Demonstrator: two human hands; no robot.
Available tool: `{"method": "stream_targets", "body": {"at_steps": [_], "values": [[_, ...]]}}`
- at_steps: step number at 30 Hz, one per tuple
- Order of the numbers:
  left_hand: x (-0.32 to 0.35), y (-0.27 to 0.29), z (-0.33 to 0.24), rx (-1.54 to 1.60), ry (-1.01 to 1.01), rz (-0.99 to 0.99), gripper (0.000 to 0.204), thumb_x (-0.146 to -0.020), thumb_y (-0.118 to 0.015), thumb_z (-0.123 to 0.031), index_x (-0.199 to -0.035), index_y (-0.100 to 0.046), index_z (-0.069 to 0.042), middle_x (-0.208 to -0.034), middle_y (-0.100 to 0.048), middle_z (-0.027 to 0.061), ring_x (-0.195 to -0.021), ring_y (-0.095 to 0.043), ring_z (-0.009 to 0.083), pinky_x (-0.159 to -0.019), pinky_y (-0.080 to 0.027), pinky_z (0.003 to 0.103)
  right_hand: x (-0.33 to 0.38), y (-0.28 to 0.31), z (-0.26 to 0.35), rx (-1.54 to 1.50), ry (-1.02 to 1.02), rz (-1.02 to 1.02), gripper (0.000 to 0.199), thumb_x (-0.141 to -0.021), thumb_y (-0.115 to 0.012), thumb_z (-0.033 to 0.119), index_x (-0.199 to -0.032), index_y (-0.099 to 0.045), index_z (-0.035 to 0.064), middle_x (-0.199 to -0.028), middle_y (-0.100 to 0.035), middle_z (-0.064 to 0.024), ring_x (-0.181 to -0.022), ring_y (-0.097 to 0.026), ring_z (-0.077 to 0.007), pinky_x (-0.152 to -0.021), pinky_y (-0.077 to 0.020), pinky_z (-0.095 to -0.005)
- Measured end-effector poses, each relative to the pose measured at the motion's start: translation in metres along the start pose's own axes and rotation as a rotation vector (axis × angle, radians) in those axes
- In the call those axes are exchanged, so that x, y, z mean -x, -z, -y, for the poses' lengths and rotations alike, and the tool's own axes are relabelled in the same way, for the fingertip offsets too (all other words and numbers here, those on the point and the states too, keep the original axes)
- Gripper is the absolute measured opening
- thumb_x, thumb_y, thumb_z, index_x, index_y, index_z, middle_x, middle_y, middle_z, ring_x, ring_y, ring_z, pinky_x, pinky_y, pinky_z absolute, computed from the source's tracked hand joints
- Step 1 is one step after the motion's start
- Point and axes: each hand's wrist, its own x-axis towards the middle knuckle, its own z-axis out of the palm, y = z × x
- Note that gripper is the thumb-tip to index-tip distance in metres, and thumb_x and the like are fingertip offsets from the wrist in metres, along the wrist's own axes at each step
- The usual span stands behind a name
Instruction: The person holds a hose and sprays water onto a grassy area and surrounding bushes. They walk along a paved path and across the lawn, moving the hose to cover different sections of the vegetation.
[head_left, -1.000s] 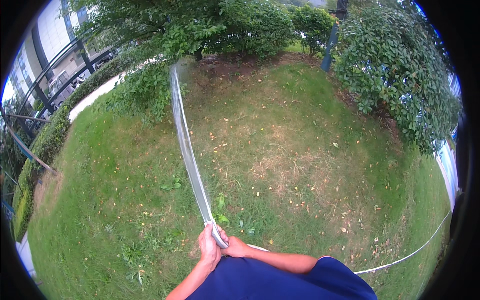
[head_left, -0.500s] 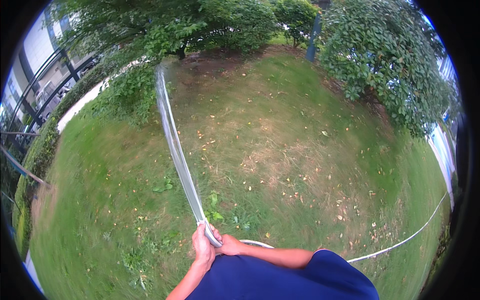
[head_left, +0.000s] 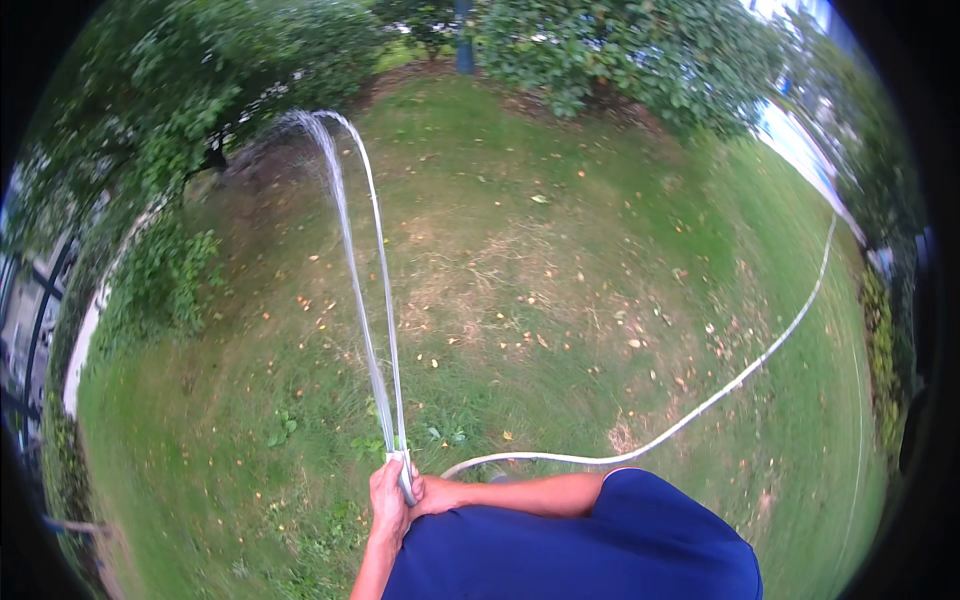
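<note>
A pale garden hose (head_left: 740, 380) curves in over the grass from the right and passes behind my right forearm. At the bottom centre, my left hand (head_left: 387, 495) is wrapped round the hose's end, its thumb up by the mouth. My right hand (head_left: 424, 490) is closed on the hose just beside it, partly hidden by the hose end and my left hand. Out of the mouth, water (head_left: 352, 270) shoots forward in two narrow streams that arch over and break into spray near the bush at the far left.
Grass (head_left: 560, 390) with scattered leaves and a dry straw patch spreads ahead. Leafy bushes (head_left: 620, 60) line the back, with a dark blue post (head_left: 464, 40) between them. A low bush (head_left: 160, 280) and a pale path stand left; another pale path (head_left: 800, 150) runs at the far right.
The view has swung to the right, so bushes and post sit farther left. The water, one thick band before, now parts into two separate arching streams. Both hands keep their hold.
</note>
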Motion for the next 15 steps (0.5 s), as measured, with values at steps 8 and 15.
{"method": "stream_targets", "body": {"at_steps": [8, 15], "values": [[-0.026, -0.067, 0.015, -0.204, 0.118, 0.221, 0.033, -0.095, -0.048, -0.028, -0.077, -0.053, -0.001, -0.053, -0.048, 0.0072, -0.043, -0.047, 0.0159, -0.040, -0.038, 0.028, 0.045, 0.036, -0.012, -0.027, 0.114, -0.346, 0.020, -0.066, -0.075, 0.009, -0.077, -0.058, 0.0047, -0.072, -0.060, -0.0012, -0.070, -0.055, -0.0123, -0.064, -0.0455, -0.0292], [-0.040, -0.102, 0.029, -0.322, 0.224, 0.445, 0.035, -0.096, -0.046, -0.029, -0.076, -0.051, -0.001, -0.053, -0.046, 0.0072, -0.042, -0.046, 0.0173, -0.040, -0.037, 0.029, 0.077, 0.041, -0.014, -0.132, 0.186, -0.652, 0.028, -0.063, -0.075, 0.018, -0.081, -0.059, 0.0038, -0.076, -0.062, -0.0043, -0.074, -0.058, -0.0166, -0.067, -0.0466, -0.0320]]}}
